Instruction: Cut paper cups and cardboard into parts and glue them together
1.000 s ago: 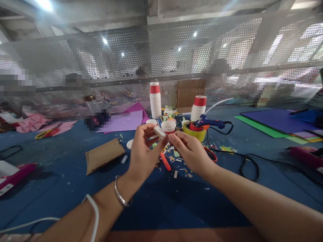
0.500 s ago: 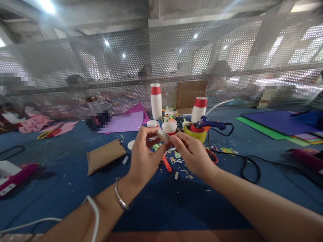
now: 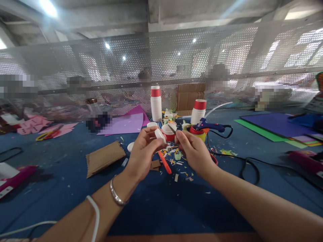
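Between the thumb and fingers of my left hand (image 3: 145,148) is a white piece cut from a paper cup (image 3: 160,135), tilted on its side. My right hand (image 3: 194,149) is closed around a thin, pointed metal blade (image 3: 172,128); its handle is hidden in the fingers. The blade's tip points up and left, a little apart from the white piece. Right behind the hands stands a red and white paper cup (image 3: 168,130). Below them an orange cutter knife (image 3: 165,163) lies among paper scraps (image 3: 178,156).
Two stacks of paper cups, a tall one (image 3: 156,106) and a shorter one (image 3: 199,112), stand at the back. A blue glue gun (image 3: 210,126) rests on a yellow tape roll (image 3: 201,136), its black cable (image 3: 252,159) running right. Folded cardboard (image 3: 106,158) lies left.
My hands have drawn apart. The white piece has turned in my left hand, and the blade in my right hand now shows clear of it. Cardboard bits below have come into view.
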### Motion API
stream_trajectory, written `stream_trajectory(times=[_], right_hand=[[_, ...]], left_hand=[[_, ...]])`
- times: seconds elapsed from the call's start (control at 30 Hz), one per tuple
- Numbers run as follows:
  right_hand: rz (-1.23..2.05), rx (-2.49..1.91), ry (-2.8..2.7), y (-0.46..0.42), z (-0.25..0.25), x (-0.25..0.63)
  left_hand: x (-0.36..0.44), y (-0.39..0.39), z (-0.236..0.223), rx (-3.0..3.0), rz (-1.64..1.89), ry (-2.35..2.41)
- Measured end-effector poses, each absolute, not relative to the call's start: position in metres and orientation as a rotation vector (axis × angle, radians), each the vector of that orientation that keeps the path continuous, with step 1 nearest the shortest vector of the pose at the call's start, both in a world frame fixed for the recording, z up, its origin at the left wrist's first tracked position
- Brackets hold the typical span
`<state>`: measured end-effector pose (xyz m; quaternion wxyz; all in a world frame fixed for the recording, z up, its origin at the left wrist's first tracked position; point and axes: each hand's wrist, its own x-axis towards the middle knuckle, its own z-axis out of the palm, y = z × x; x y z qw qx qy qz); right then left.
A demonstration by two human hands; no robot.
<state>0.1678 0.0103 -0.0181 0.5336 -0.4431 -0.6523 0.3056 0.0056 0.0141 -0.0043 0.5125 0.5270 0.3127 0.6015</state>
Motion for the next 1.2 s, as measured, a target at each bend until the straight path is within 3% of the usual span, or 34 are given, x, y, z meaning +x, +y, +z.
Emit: stream_trajectory(times=[0.37,0.77,1.2], right_hand=[[0.907,-0.884,-1.379,0.018,-0.018,0.172],[0.349,-1.344,-1.789,0.045,-0.027,0.189],[0.014,-1.544,-2.019,0.078,-0.02,0.161]], left_hand=[[-0.009,0.028,0.007,1.042,1.293,0.708],[-0.023,0.046,0.007,1.045,1.83,0.896],[-0.022,0.042,0.012,1.12,1.894,0.88]])
